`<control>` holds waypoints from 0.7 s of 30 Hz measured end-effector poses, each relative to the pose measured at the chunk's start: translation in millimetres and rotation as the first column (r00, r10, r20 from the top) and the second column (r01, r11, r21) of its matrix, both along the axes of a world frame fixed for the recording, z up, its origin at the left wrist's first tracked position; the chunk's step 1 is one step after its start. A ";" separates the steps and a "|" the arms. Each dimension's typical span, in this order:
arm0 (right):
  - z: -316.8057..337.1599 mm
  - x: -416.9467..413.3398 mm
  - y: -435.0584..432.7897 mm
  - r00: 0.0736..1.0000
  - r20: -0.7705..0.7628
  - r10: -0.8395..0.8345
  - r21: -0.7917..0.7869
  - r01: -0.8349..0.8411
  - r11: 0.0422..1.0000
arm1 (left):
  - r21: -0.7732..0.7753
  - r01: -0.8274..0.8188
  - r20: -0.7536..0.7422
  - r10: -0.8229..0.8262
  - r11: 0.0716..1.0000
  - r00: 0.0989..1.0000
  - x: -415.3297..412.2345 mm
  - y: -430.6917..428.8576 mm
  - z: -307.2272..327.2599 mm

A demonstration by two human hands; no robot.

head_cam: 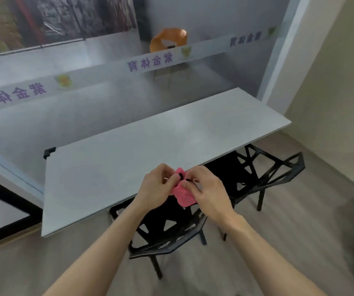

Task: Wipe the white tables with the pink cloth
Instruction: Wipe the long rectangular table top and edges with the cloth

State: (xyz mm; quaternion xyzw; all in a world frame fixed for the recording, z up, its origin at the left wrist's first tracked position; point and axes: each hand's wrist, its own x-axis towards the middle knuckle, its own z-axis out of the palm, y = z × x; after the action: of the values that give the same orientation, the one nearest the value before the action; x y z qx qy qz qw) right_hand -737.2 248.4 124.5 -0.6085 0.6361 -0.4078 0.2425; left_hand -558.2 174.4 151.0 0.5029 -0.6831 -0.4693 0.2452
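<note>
The left hand (157,186) and right hand (209,190) meet close together, each pinching the crumpled pink cloth (183,195) bunched between them. Directly under the hands runs the near edge of the long white rectangular surface (150,137). Below the wrists stands a black angular open-frame chair (167,238). A second black chair (272,167) sits beyond the right hand.

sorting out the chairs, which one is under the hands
The nearer black chair, below the left hand and right hand holding the pink cloth; the other black chair stands further right, the orange chair behind glass.
</note>
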 end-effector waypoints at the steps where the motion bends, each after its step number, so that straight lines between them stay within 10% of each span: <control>1: 0.4 -30.5 4.0 1.000 -0.010 0.004 0.001 -0.004 1.000 | -0.003 0.017 -0.010 -0.017 1.000 1.000 -32.8 1.5 -0.1; 12: 33.0 -322.3 3.4 0.990 -0.109 -0.093 0.112 0.105 0.988 | 0.158 0.325 -0.214 -0.289 0.933 0.933 -306.9 3.3 11.0; 21: 1.7 -541.6 -94.7 0.999 0.019 -0.049 0.336 0.039 0.941 | 0.013 0.234 -0.156 -0.229 0.972 0.961 -531.2 -115.6 -26.5</control>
State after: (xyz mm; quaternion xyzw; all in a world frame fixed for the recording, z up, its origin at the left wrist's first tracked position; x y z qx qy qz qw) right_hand -1278.8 153.8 126.2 -0.5382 0.7064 -0.3071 0.3421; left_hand -1089.3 58.9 124.6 0.3857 -0.7088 -0.5428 0.2327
